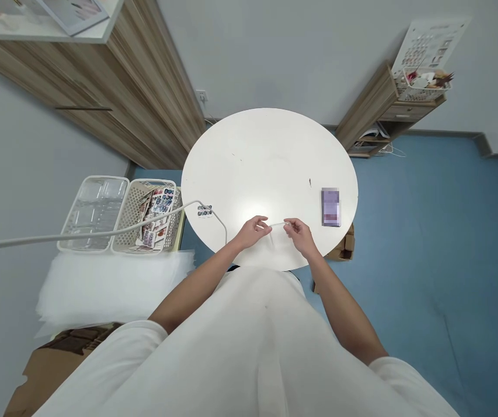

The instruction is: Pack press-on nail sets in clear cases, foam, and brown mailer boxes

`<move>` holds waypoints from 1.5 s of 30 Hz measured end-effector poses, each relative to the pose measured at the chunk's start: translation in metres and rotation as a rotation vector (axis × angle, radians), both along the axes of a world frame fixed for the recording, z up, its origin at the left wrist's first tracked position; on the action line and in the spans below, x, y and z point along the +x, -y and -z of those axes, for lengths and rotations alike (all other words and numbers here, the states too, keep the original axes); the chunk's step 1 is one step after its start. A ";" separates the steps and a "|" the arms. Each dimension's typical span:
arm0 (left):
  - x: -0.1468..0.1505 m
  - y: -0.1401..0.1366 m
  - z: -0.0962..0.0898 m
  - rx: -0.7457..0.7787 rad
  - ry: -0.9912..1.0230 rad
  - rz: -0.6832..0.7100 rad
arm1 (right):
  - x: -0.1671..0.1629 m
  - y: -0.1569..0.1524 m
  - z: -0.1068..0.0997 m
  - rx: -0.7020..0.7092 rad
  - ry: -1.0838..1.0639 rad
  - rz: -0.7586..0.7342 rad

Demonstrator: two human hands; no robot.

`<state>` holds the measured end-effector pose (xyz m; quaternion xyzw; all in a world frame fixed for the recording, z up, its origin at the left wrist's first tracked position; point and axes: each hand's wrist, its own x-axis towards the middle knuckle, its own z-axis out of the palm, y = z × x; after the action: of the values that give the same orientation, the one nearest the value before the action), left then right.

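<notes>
Over the near edge of the round white table (266, 150), both hands are at a thin whitish strip (278, 224), perhaps clear plastic; its kind is too faint to make out. My left hand (253, 233) pinches its left end between thumb and fingers. The other end is in the closed fingertips of my right hand (300, 236). A small sheet of dark, shiny nail-like stickers (204, 211) lies on the table to the left of my hands. To their right is a purple rectangular item (331, 207), blurred out.
Left of the table stand a white basket of printed sticker sheets (162, 200), a bin of clear plastic boxes (96, 200) and a stack of whitish translucent sheets (109, 286). A pale cord (157, 220) crosses to the table. Cardboard boxes (343, 246) sit below, right.
</notes>
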<state>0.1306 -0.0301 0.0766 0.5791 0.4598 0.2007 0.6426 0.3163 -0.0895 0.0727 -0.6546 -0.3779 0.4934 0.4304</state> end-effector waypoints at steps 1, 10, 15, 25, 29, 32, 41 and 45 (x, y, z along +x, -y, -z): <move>0.001 -0.002 0.000 -0.006 0.015 0.004 | -0.002 -0.002 -0.002 0.007 0.011 -0.042; -0.010 0.000 0.010 -0.243 0.162 -0.072 | -0.028 0.003 -0.004 -0.063 -0.140 0.120; -0.029 0.002 0.016 -0.142 0.133 0.052 | -0.033 0.010 0.001 -0.035 -0.134 0.156; -0.046 0.000 0.015 0.216 0.061 0.308 | -0.040 0.018 0.005 -0.003 -0.061 0.074; -0.048 0.001 0.018 0.164 0.103 0.261 | -0.037 0.026 0.007 0.022 0.013 -0.054; -0.049 0.000 0.020 0.136 0.117 0.221 | -0.034 0.028 0.009 0.099 0.067 -0.148; -0.051 0.002 0.019 0.064 0.187 0.208 | -0.035 0.023 0.012 0.152 0.077 -0.227; -0.049 0.006 0.019 0.006 0.216 0.182 | -0.036 0.026 0.014 0.154 0.033 -0.196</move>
<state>0.0815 -0.0357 0.0574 0.5956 0.3330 0.2039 0.7020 0.2801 -0.1153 0.0587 -0.5876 -0.4839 0.4917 0.4228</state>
